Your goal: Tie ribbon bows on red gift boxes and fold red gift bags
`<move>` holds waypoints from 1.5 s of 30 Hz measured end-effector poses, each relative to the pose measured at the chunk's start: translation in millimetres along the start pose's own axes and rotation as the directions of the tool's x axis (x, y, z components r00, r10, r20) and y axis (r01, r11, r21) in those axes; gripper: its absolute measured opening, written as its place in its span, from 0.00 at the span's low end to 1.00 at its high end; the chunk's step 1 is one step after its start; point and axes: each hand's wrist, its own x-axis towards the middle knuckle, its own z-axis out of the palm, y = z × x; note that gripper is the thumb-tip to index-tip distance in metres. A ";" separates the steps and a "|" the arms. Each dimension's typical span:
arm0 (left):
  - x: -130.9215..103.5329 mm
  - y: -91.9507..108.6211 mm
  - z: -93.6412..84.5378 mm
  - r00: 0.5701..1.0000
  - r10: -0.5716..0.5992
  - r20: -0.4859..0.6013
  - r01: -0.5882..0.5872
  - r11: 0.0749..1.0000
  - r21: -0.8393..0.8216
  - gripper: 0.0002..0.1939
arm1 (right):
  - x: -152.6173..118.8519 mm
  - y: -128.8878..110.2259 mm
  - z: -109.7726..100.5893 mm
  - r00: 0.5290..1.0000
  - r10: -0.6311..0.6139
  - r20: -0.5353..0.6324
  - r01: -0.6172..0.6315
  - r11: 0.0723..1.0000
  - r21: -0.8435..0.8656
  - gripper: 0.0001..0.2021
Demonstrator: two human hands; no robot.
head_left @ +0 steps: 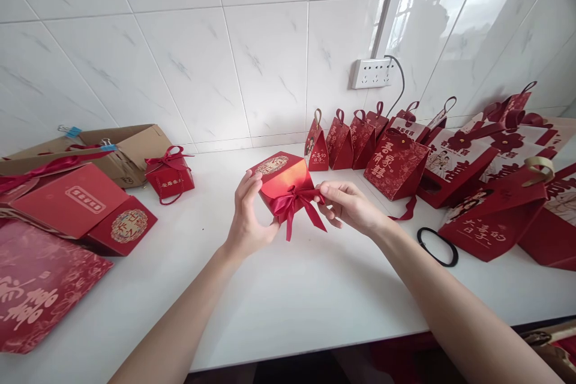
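Note:
A small red gift box (282, 180) with a gold emblem on its side is held above the white table (288, 294) at the centre. My left hand (247, 216) grips its left side and lower corner. My right hand (346, 204) pinches the red ribbon bow (294, 203) tied on the box's front. The bow's tails hang down toward the table.
Flat red boxes and folded red card (72, 204) lie at left beside a cardboard carton (130, 150) and a small ribboned red box (171, 175). Several red gift bags (396, 162) crowd the back right. A black loop (437, 246) lies near my right forearm. A wall socket (372, 72) is on the tiles.

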 end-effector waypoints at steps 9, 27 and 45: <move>2.2 1.0 -1.7 0.997 0.072 0.019 -0.073 0.996 0.056 0.47 | -1.2 -0.3 -0.4 1.000 0.017 0.019 -0.015 0.994 -0.108 0.15; 0.3 0.5 -1.0 0.997 0.061 0.046 -0.063 0.997 0.043 0.47 | -0.9 -0.9 -0.9 0.999 0.035 0.034 -0.034 0.998 -0.045 0.15; -4.2 1.3 -0.6 0.985 -0.113 0.131 0.122 0.991 -0.060 0.45 | 1.6 -1.6 1.2 0.993 0.027 -0.111 -0.023 0.999 0.030 0.13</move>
